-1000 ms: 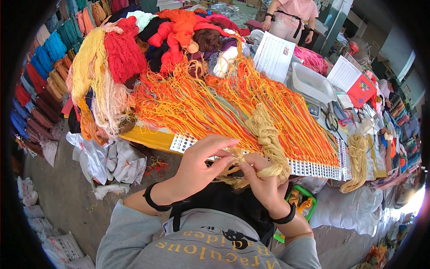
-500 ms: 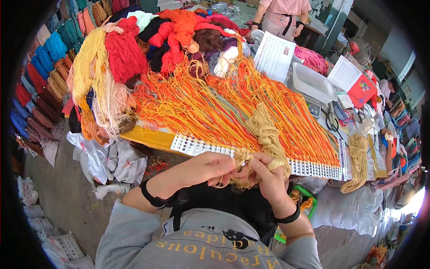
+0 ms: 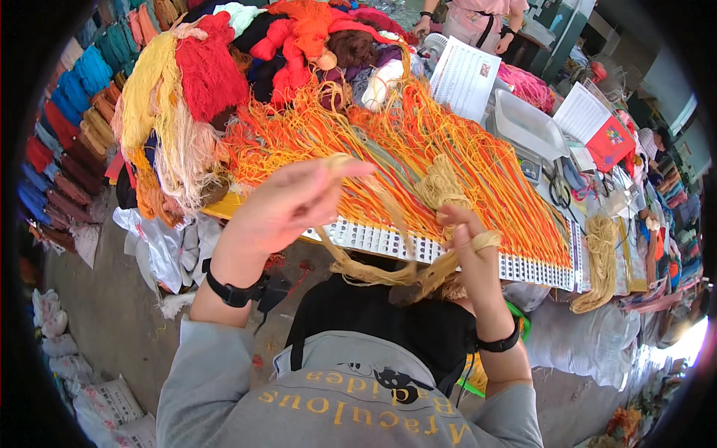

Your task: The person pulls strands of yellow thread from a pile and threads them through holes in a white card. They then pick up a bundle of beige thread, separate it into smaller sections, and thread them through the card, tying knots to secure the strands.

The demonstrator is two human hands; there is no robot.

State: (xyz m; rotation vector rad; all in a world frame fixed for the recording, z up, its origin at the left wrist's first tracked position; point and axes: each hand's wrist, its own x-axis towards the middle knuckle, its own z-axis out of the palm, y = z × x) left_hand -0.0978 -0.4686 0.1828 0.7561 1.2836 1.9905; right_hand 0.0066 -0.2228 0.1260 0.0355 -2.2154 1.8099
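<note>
My left hand (image 3: 287,205) is raised and blurred, pinching one end of a tan yarn strand (image 3: 373,272) that loops down and back up. My right hand (image 3: 467,250) holds the other part, with the tan yarn wound around its fingers. Both hands hover over the near edge of a white perforated board (image 3: 388,240) on the table. Orange and yellow yarn strands (image 3: 418,157) lie spread across that board. A knotted tan yarn hank (image 3: 442,183) rests on the strands just beyond my right hand.
Heaps of red, yellow, orange and dark yarn skeins (image 3: 224,67) fill the table's far left. White printed sheets (image 3: 464,77), a grey tray (image 3: 526,123) and a red booklet (image 3: 609,142) lie at right. Another person (image 3: 478,22) stands across. White sacks (image 3: 160,239) sit on the floor.
My left hand has lifted up and leftward from beside my right hand, drawing the tan yarn out into a long loop. My right hand has stayed near the board's edge.
</note>
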